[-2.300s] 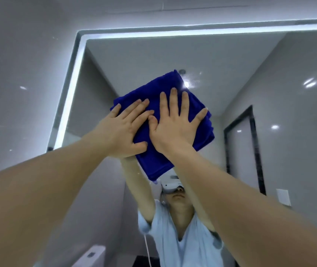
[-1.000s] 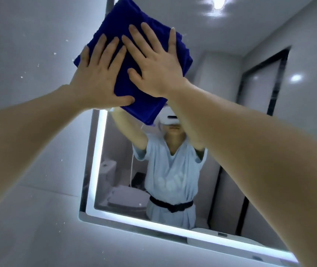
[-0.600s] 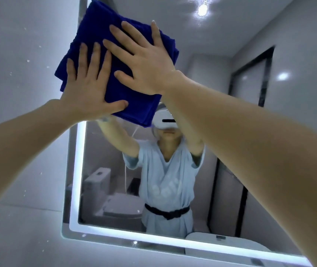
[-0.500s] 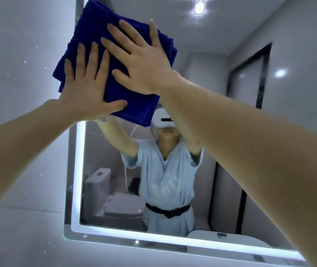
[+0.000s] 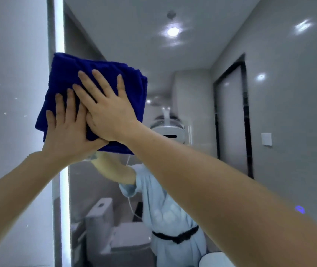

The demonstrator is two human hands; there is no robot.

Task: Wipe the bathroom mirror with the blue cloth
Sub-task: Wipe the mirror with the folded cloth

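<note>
Bathroom, edge-lit mirror point(image 5: 192, 74), toilet point(image 5: 99, 211) reflected in it, glossy grey tiled walls point(image 5: 9, 74)

Left hand point(image 5: 67, 132) and right hand point(image 5: 108, 112) press blue cloth point(image 5: 67, 74) on mirror point(image 5: 134, 41)

Blue cloth point(image 5: 65, 79) lowered from upper left of frame to centre left, lit mirror edge point(image 5: 59, 26) now exposed above it, right hand point(image 5: 109, 110) now overlapping left hand point(image 5: 67, 132), formerly side by side.
</note>
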